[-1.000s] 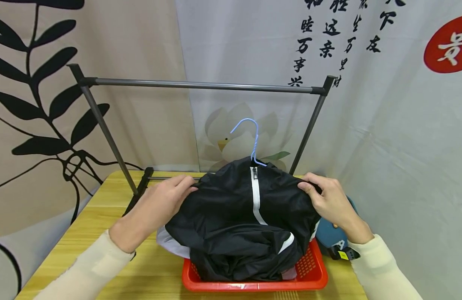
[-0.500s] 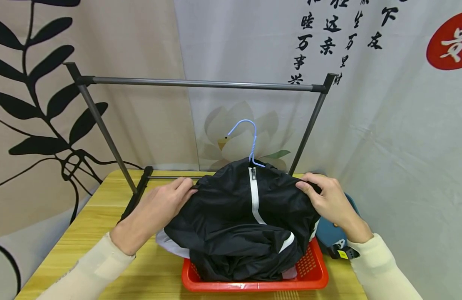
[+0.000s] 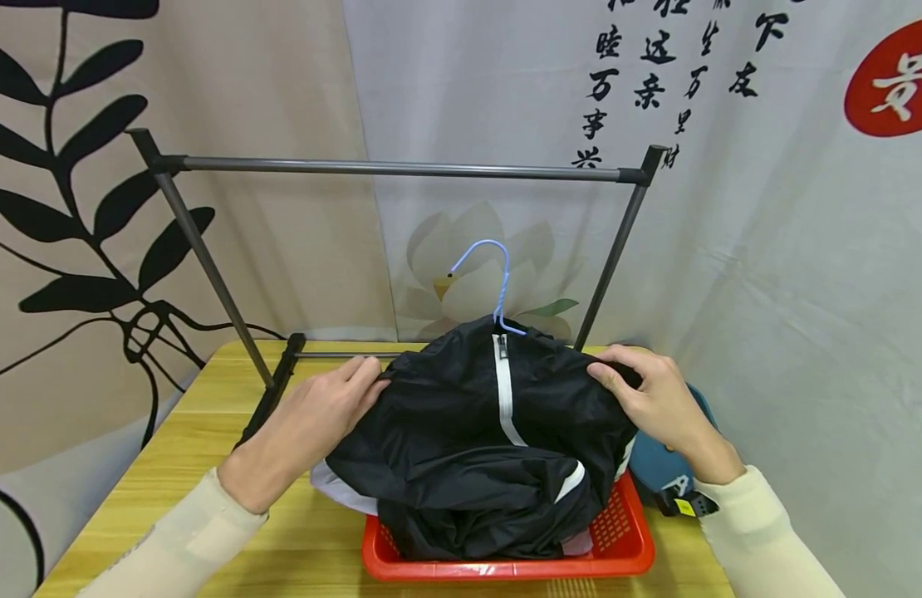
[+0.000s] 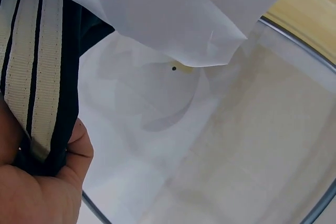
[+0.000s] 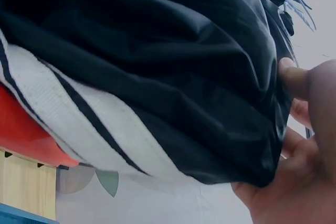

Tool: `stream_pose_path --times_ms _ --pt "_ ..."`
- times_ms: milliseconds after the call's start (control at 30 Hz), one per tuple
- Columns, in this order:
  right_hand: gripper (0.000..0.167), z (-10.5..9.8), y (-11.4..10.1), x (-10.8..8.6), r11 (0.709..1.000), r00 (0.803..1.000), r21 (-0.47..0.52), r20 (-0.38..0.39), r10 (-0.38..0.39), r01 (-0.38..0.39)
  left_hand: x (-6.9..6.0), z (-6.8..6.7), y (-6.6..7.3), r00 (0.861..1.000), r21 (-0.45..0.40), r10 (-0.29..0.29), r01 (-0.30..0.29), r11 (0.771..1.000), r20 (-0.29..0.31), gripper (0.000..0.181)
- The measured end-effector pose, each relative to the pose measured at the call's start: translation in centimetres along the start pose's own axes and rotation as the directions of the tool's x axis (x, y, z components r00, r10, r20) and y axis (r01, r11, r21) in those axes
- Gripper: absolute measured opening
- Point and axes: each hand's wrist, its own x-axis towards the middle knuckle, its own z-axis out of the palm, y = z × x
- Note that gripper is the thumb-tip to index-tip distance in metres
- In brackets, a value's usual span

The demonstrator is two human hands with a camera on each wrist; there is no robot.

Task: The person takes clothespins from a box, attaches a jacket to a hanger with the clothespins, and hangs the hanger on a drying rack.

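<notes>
A black jacket [image 3: 461, 415] with a white zipper strip hangs over a red basket [image 3: 506, 571], its lower part bunched inside. The blue hook of a hanger [image 3: 503, 282] rises from its collar. My left hand [image 3: 311, 423] pinches the shoulder on the left; the left wrist view has the hand [image 4: 42, 187] gripping cloth beside white stripes [image 4: 23, 77]. My right hand [image 3: 659, 407] pinches the other shoulder, and in the right wrist view thumb and fingers of the hand [image 5: 299, 171] hold the black cloth [image 5: 210, 77]. The hanger's arms are hidden inside the jacket.
Behind the jacket a grey metal rack [image 3: 401, 169] stands on the wooden table [image 3: 154, 490]. A blue cap-like item [image 3: 659, 465] lies right of the basket, by the right forearm. Pale cloth [image 3: 341, 488] sticks out at the basket's left.
The hanger hook and jacket collar have shifted slightly left. Both hands keep their hold on the shoulders, nearly still.
</notes>
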Motion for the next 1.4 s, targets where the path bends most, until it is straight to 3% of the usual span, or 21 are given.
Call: stream_pose_path --times_ms 267,467,967,1167,1400 --pt "0.026 -0.4 0.6 0.0 1.0 1.0 0.018 0.005 -0.005 0.005 -0.4 0.0 -0.3 1.0 0.017 0.015 -0.015 1.0 -0.016 0.023" --pt "0.027 -1.1 1.4 -0.1 0.999 1.0 0.031 0.015 0.015 -0.015 -0.7 0.0 -0.5 1.0 0.008 0.012 -0.012 1.0 -0.026 0.037" --pt "0.022 -3.2 4.7 -1.7 0.992 0.991 -0.058 0.063 0.116 -0.112 -0.9 0.1 -0.5 0.998 0.006 0.018 -0.018 1.0 -0.059 0.045" --pt "0.023 -3.7 6.6 -2.4 0.98 0.979 -0.099 0.093 0.181 -0.172 -1.1 0.0 -0.4 0.997 0.009 0.017 -0.016 1.0 -0.069 0.044" --pt "0.025 -3.9 9.1 -3.3 0.954 0.946 -0.16 0.165 0.278 -0.252 -1.4 -0.1 -0.4 0.999 0.018 -0.001 0.002 1.0 -0.053 0.041"
